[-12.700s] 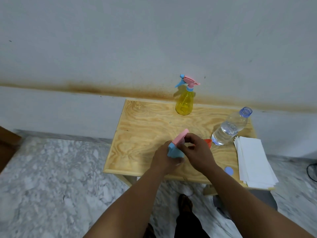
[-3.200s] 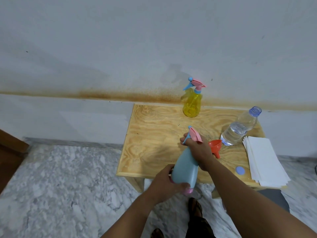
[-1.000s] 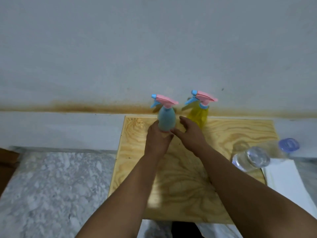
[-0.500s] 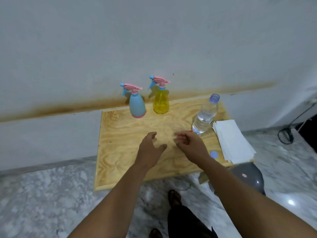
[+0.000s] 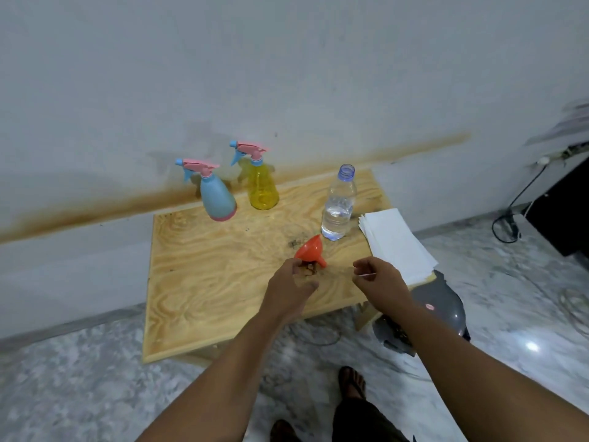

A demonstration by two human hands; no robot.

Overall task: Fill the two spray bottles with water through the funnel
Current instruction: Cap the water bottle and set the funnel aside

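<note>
Water part-fills the uncapped bottle (image 5: 338, 207); left hand (image 5: 291, 290) and right hand (image 5: 381, 287), grips loose, hold nothing.

— What is the low pale wooden table (image 5: 223, 282) like?
— Plywood, with bold swirling grain and a matt face.
— And the bottles?
— The opaque light-blue plastic spray bottle (image 5: 217, 199) looks smooth; the translucent yellow plastic spray bottle (image 5: 262, 189) and the clear plastic water bottle (image 5: 338, 205) are glossy.
— The rest?
— A smooth orange plastic funnel (image 5: 309, 252), a matt white paper stack (image 5: 395, 244), and a polished grey marble floor (image 5: 79, 378).

Blue spray btl (image 5: 218, 200) & yellow spray btl (image 5: 261, 185) upright, capped, rear; orange funnel (image 5: 310, 252) on side, mid-table.
</note>
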